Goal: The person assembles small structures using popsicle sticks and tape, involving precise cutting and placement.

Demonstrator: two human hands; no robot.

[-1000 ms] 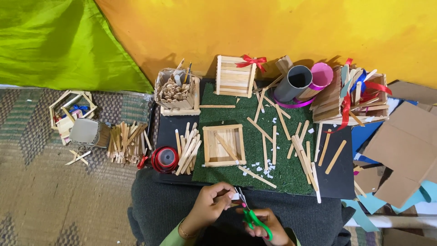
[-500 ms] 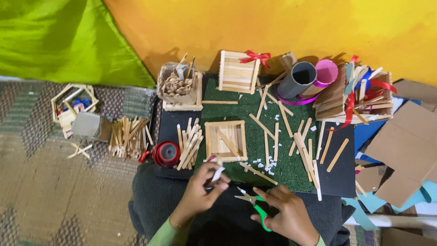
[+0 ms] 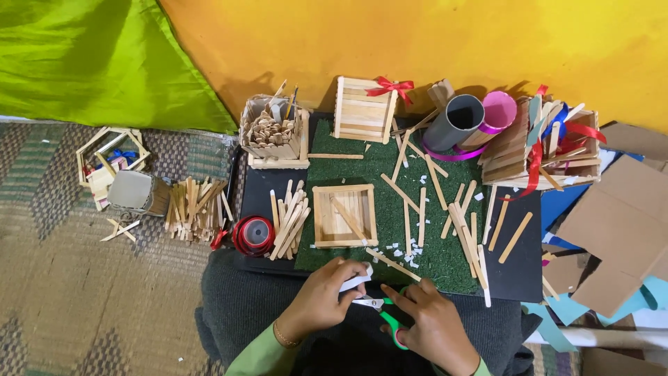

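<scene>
Left hand (image 3: 320,301) pinches a white strip (image 3: 355,282), long axis pointing right toward the green-handled scissors (image 3: 383,315) gripped closed-fisted by the right hand (image 3: 435,327) just beside

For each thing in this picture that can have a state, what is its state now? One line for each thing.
left hand: pinches a small white strip.
right hand: holds green-handled scissors, blades at the strip.
square stick frame: lies flat on the green mat, a loose stick inside.
grey tube: lies on its side, mouth open.
red tape roll: lies flat.
</scene>
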